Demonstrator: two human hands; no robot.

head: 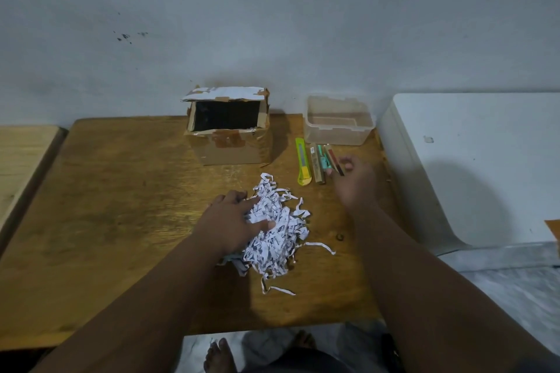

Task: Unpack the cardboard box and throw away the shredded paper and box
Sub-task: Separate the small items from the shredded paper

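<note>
the cardboard box (228, 133) stood open at the back of the wooden table (121, 206), its inside dark, contents not discernible. the shredded paper (277, 230) lay heaped nearer the person, and the left hand (233, 221) rested on the pile, fingers spread, not yet closed on it. the right hand (353, 179) pinched a thin dark-and-red stick (337, 163) beside small packets (318, 165) and a yellow-green utility knife (303, 165), near a clear plastic container (338, 123). unpacking seemed nearly done; next, gathering the loose strips would call for both hands.
</note>
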